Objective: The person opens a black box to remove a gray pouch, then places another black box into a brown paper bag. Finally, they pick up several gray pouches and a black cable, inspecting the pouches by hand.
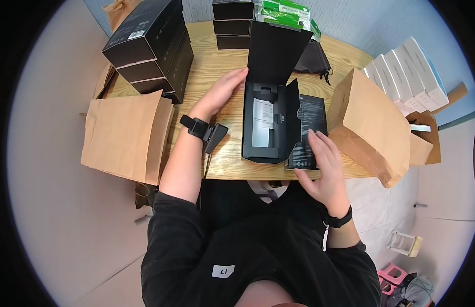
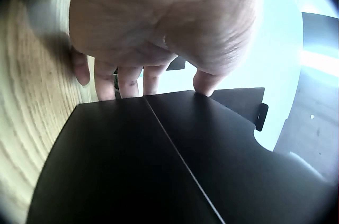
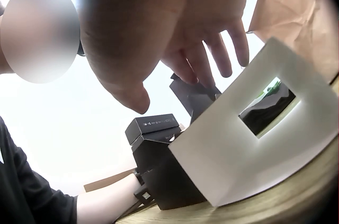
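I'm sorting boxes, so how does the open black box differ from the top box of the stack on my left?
The open black box has its lid raised; the top box is closed. The open black box sits on the wooden table, the top box on other boxes. White paper shows inside the open black box; the top box wears a white label. Both are black.

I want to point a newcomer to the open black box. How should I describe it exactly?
Find the wooden table, then look between the person's left hand and right hand. The open black box lies there. Unlike the stacked black boxes, it has a raised lid and shows printed white paper inside.
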Motion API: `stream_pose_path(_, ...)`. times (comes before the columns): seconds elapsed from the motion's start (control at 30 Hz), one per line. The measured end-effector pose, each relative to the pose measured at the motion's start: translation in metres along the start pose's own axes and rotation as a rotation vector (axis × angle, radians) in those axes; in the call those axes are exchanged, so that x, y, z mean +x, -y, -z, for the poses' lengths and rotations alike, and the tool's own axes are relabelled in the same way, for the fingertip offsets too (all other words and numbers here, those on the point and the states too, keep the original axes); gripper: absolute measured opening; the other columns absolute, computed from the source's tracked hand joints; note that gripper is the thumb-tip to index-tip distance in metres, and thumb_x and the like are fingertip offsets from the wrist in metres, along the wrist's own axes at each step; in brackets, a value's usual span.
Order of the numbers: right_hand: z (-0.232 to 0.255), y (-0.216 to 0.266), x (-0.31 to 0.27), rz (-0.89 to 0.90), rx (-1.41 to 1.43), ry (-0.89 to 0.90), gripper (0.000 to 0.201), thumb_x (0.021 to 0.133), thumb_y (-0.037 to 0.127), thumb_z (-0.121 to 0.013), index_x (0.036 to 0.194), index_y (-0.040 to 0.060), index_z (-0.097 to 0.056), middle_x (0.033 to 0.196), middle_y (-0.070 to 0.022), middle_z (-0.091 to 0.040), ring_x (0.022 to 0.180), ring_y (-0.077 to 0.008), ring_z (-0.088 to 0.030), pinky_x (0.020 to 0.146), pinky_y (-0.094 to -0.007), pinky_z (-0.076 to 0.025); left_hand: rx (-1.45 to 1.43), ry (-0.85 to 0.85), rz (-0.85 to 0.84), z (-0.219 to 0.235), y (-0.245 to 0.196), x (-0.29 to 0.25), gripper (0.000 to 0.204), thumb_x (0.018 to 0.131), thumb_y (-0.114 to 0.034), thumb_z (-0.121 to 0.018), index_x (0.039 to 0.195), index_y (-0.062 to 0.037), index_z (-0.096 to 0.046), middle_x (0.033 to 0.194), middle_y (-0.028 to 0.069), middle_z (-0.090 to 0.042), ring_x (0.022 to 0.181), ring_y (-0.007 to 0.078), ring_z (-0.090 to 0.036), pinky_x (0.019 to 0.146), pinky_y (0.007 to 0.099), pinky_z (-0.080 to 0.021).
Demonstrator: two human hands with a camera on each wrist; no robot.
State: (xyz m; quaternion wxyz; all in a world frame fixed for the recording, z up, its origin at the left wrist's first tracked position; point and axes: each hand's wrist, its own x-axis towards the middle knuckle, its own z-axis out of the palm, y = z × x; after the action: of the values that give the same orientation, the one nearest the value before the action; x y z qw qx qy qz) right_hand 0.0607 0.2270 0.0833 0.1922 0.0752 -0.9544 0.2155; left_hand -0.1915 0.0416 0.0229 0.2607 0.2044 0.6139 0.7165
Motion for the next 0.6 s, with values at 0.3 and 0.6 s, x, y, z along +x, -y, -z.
stream_pose_path(0.3,-0.022,0.012,0.012,0.106,0.063,0.048,0.059,0.069,0.018,-0.075,0.121,0.0007,-0.054,0.123,-0.0115,-0.057,0.115,-0.0330,-0.050,0.094,-0.0425,-0.040,0.211,0.076,-0.060,-0.015,0.002,-0.004,0.032,0.088,-0.024,-0.064,0.109,-0.0010,-0.058,0.093,-0.0017,-0.063,0.082,0.0039,-0.054,0.075,0.0208,-0.045)
stream_pose_path(0.6,-0.040,0.012,0.019,0.134,0.011,-0.071,0.032,0.071,0.013,-0.072,0.101,0.0018,-0.065,0.109,-0.0069,-0.064,0.101,-0.0290,-0.056,0.088,-0.0408,-0.043,0.090,0.100,-0.076,-0.017,0.010,-0.001,0.024,0.087,-0.016,-0.065,0.105,-0.0013,-0.061,0.090,-0.0028,-0.064,0.077,0.0026,-0.055,0.069,0.0204,-0.047)
